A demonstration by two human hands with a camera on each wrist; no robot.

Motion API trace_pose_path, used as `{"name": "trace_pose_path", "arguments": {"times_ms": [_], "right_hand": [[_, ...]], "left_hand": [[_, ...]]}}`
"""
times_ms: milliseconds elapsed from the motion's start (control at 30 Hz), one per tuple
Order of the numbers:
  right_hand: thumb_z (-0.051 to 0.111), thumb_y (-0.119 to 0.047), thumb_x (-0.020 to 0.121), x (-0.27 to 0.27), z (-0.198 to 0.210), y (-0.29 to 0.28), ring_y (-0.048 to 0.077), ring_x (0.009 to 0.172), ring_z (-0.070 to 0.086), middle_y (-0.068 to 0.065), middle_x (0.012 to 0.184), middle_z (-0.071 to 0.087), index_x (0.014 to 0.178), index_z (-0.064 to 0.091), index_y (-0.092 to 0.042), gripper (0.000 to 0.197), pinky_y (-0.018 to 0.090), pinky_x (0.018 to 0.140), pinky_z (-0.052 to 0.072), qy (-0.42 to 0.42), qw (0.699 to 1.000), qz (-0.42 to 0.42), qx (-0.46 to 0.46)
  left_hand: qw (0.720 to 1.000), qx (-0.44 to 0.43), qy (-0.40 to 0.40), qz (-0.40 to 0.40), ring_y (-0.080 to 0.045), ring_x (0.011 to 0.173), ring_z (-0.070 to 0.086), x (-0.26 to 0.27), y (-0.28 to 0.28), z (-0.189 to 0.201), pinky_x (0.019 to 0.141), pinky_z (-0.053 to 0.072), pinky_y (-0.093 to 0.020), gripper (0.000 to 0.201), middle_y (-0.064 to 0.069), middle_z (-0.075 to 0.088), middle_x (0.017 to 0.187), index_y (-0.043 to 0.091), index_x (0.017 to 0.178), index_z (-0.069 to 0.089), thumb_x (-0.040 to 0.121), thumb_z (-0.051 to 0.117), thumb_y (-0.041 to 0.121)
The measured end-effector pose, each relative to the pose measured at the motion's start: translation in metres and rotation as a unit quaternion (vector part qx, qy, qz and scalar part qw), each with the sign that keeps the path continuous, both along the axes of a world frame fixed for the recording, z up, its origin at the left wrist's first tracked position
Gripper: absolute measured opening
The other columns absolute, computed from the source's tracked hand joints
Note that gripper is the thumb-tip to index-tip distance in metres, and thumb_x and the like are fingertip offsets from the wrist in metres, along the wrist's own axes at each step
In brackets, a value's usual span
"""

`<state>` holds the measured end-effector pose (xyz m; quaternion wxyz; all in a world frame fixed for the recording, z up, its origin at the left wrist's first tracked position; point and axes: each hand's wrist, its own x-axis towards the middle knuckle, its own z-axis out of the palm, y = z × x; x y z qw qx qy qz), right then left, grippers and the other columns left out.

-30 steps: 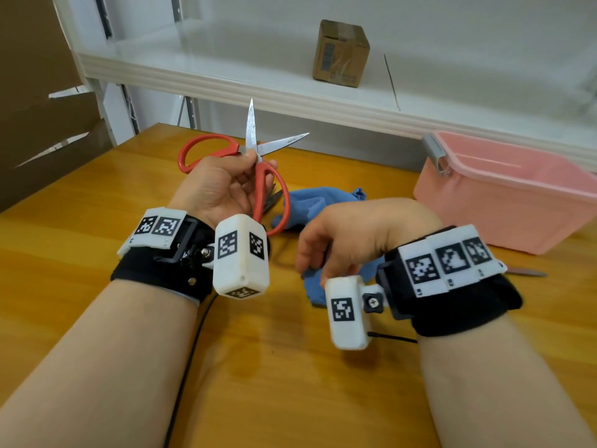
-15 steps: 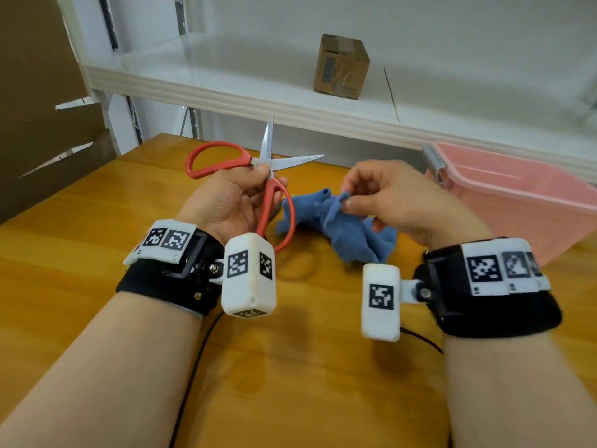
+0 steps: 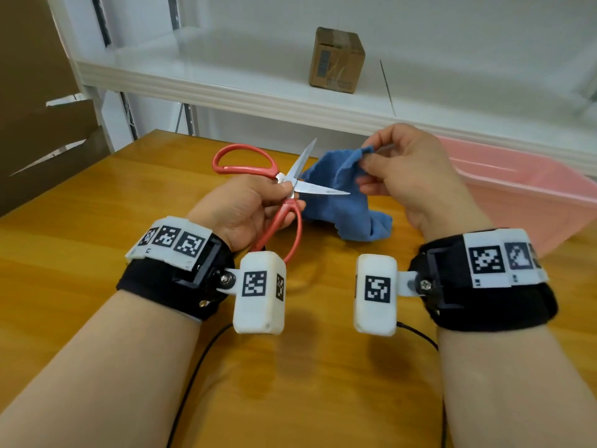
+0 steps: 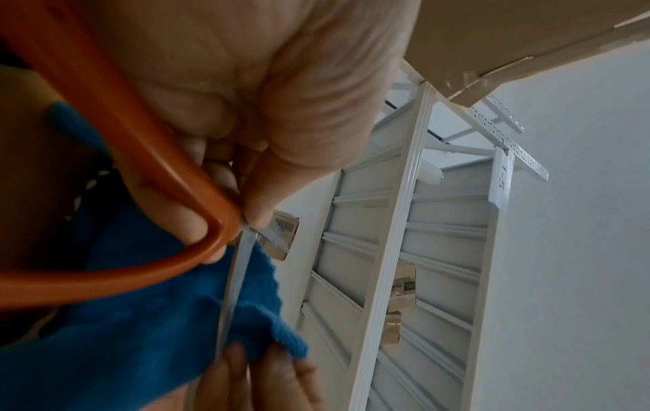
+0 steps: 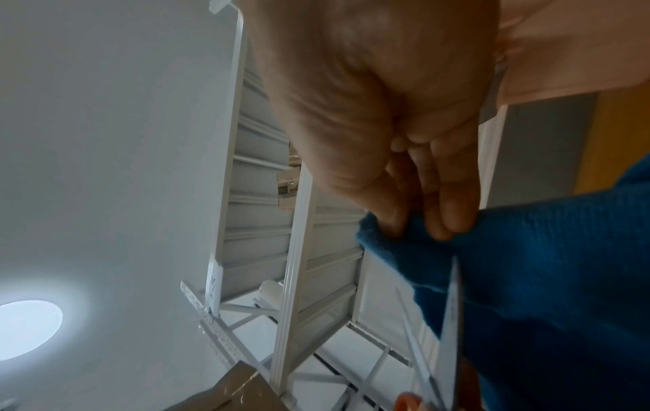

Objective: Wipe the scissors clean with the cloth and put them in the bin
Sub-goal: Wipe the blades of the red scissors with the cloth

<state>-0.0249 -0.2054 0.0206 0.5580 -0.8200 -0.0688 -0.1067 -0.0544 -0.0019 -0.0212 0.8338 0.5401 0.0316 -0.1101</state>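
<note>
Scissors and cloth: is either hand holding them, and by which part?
Yes. The left hand holds the open scissors near the pivot, around one red handle. The right hand pinches the cloth by its top edge.

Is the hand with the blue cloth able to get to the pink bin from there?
Probably yes. The right hand pinches the blue cloth just in front of the pink bin, whose top is open. Nothing lies between them, though the scissors are in the left hand.
</note>
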Motion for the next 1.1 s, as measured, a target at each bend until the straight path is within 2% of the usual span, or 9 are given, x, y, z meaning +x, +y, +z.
{"name": "trace_pose_path", "arguments": {"times_ms": [133,233,433,567,633,700,833,1000,1100], "right_hand": [[0.063,-0.003,0.092,0.002,-0.006,0.016,0.023,0.080,0.073,0.009,0.091,0.072,0.090,0.064,-0.020,0.017,0.034,0.073,0.062,0.019,0.997,0.044,-0.055],[0.069,-0.011,0.090,-0.003,-0.010,0.027,0.024,0.081,0.074,0.010,0.085,0.074,0.088,0.066,-0.018,0.008,0.039,0.074,0.064,0.034,0.990,0.085,-0.110],[0.076,-0.024,0.088,-0.009,-0.011,0.032,0.023,0.083,0.075,0.008,0.084,0.076,0.085,0.069,-0.014,0.012,0.041,0.078,0.063,0.033,0.983,0.120,-0.131],[0.075,-0.026,0.089,-0.010,-0.010,0.027,0.018,0.083,0.075,0.006,0.084,0.076,0.087,0.075,-0.014,0.012,0.035,0.078,0.063,0.058,0.981,0.131,-0.128],[0.075,-0.021,0.089,-0.011,-0.009,0.027,0.012,0.078,0.075,0.005,0.082,0.076,0.086,0.075,-0.013,0.009,0.024,0.070,0.060,0.064,0.984,0.128,-0.107],[0.076,-0.013,0.087,-0.012,-0.009,0.029,0.007,0.072,0.073,0.005,0.082,0.075,0.082,0.072,-0.011,0.007,0.015,0.062,0.054,0.063,0.988,0.112,-0.089],[0.078,-0.007,0.084,-0.012,-0.007,0.031,0.006,0.064,0.072,0.005,0.077,0.074,0.073,0.067,-0.013,0.017,0.012,0.054,0.050,0.068,0.990,0.105,-0.071],[0.078,-0.026,0.086,-0.008,-0.013,0.033,0.009,0.067,0.065,-0.002,0.071,0.066,0.071,0.053,-0.018,0.030,0.022,0.058,0.051,0.054,0.990,0.061,-0.113],[0.075,-0.026,0.088,-0.005,-0.016,0.036,0.013,0.072,0.063,0.002,0.074,0.063,0.068,0.045,-0.022,0.036,0.026,0.061,0.050,0.065,0.990,0.062,-0.113]], "left_hand": [[0.999,0.033,-0.009,-0.013,-0.015,0.066,0.069,0.000,-0.005,-0.001,0.056,0.056,-0.021,0.009,-0.013,0.066,0.077,0.000,0.103,0.056,0.096,0.054,0.004],[0.998,0.059,-0.027,-0.024,-0.015,0.070,0.069,0.000,-0.007,-0.001,0.057,0.056,-0.021,0.009,-0.010,0.068,0.076,0.002,0.099,0.059,0.097,0.051,0.003],[0.995,0.081,-0.043,-0.030,-0.019,0.080,0.070,0.001,-0.005,-0.003,0.060,0.057,-0.023,0.023,-0.013,0.068,0.087,-0.004,0.117,0.059,0.096,0.051,0.003],[0.995,0.089,-0.042,-0.026,-0.019,0.078,0.070,0.001,-0.005,-0.002,0.061,0.057,-0.023,0.022,-0.012,0.067,0.083,-0.004,0.115,0.059,0.096,0.051,0.002],[0.995,0.090,-0.045,-0.026,-0.020,0.078,0.069,0.000,-0.006,-0.002,0.061,0.057,-0.023,0.022,-0.012,0.068,0.082,-0.004,0.115,0.059,0.096,0.051,0.002],[0.994,0.088,-0.050,-0.030,-0.020,0.080,0.070,-0.001,-0.007,-0.002,0.061,0.057,-0.023,0.021,-0.014,0.069,0.085,-0.003,0.115,0.060,0.096,0.051,0.003],[0.994,0.090,-0.058,-0.025,-0.020,0.079,0.070,-0.002,-0.010,-0.001,0.061,0.057,-0.023,0.020,-0.014,0.071,0.088,0.000,0.113,0.061,0.097,0.051,0.004],[0.995,0.074,-0.058,-0.012,-0.017,0.075,0.069,-0.002,-0.012,0.000,0.060,0.055,-0.023,0.022,-0.010,0.069,0.085,0.000,0.118,0.058,0.099,0.049,0.005],[0.995,0.079,-0.056,-0.007,-0.015,0.073,0.069,-0.003,-0.013,0.001,0.059,0.054,-0.022,0.022,-0.011,0.068,0.084,0.000,0.118,0.057,0.100,0.048,0.006]]}}
